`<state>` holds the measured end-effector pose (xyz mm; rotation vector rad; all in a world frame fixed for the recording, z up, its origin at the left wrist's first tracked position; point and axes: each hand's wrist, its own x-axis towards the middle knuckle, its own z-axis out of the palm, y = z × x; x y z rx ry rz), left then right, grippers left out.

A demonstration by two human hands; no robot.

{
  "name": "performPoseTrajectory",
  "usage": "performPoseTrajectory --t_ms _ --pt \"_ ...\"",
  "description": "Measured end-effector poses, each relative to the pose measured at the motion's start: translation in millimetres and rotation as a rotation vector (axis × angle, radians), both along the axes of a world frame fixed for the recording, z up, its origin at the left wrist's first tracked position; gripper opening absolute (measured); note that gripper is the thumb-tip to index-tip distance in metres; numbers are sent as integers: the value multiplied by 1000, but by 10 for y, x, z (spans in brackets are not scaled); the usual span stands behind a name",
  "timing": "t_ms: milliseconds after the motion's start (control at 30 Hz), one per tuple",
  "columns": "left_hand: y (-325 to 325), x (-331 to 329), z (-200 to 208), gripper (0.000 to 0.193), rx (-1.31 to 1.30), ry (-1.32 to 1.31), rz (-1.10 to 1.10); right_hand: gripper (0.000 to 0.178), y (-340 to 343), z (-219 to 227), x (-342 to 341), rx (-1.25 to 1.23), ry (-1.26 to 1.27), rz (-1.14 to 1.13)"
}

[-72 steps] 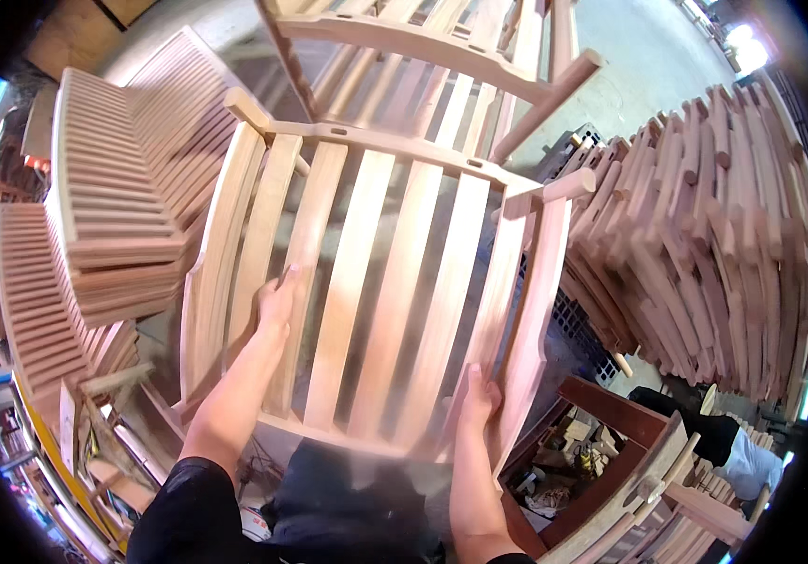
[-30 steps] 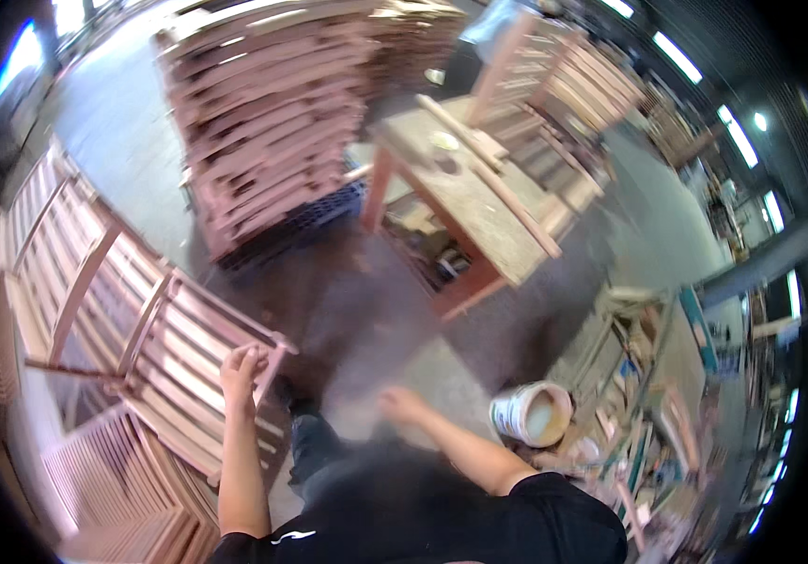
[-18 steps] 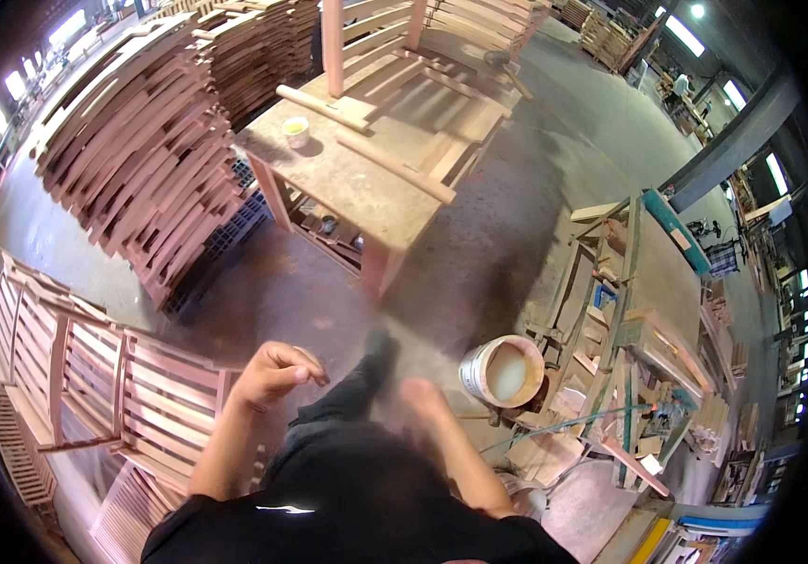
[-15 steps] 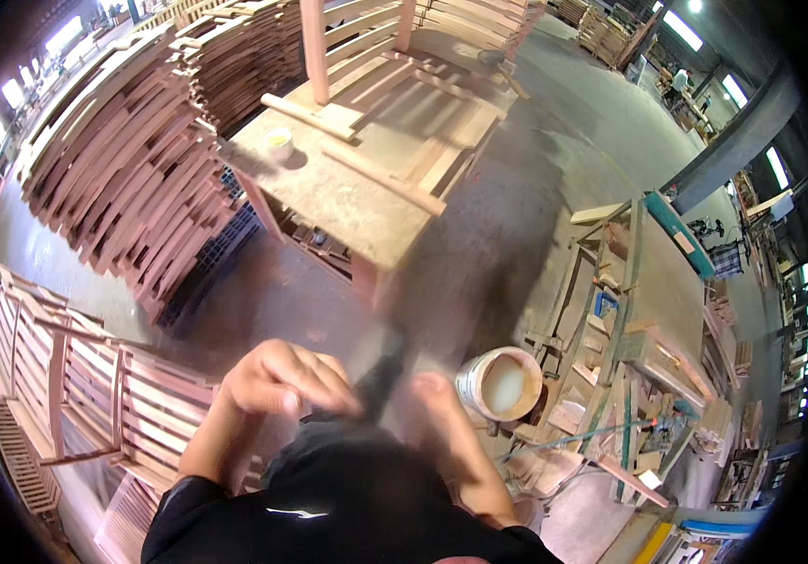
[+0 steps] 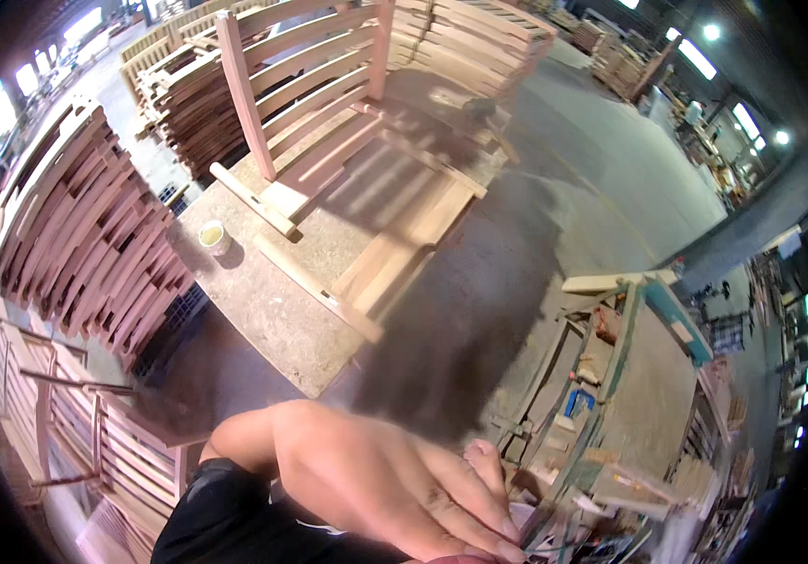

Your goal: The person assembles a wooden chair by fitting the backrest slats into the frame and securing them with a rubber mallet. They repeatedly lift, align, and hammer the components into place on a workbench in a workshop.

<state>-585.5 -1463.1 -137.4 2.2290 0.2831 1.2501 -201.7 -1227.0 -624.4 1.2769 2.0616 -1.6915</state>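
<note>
My left hand [image 5: 380,479] is raised close to the camera, its back toward me and its fingers stretched out to the lower right. It appears open, though the palm side is hidden. A single fingertip pokes up past those fingers; whether it belongs to my right hand I cannot tell, and no right forearm shows. Beyond the left hand stands a worktable [image 5: 277,329]. On it sit a slatted wooden chair or bench frame [image 5: 315,89], a loose round rail [image 5: 252,197], a flat wooden bar [image 5: 319,289] and a small white cup [image 5: 214,237] with yellowish contents.
Tall stacks of curved wooden parts [image 5: 85,235] stand at the left, with slatted benches [image 5: 132,451] nearer. To the right is a cluttered workbench [image 5: 648,376] with offcuts and a blue tool [image 5: 578,402]. Grey concrete floor [image 5: 601,226] runs back between them.
My left hand has come up toward the camera and swung right. My right forearm and the bucket beside it no longer show. The view has shifted, so the table sits lower and further left.
</note>
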Motion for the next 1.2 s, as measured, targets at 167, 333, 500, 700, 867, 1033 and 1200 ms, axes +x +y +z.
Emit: performPoseTrajectory --t_ms 167,333,500,700,867,1033,1200 --pt "1143 84 -92 35 69 -817 53 19 1161 -371 -706 97 -56 230" --pt "2028 -361 -271 47 -264 -683 458 16 2698 -550 -1487 733 88 891" --pt "2489 -543 -932 22 -738 -532 1214 45 3858 193 -2766 -96 128 67" --pt "2776 -837 -1497 24 -1123 -626 1784 46 4567 620 -3909 -45 113 126" --pt "2885 -1380 -1974 40 -1142 -354 2167 47 4583 314 -4641 94 200 329" --pt "2846 -1845 -3005 60 -1549 -273 2091 49 4337 674 -5449 104 244 369" --pt "2934 -2279 -2991 70 -1455 -762 2030 52 4486 1157 -6393 159 276 306"
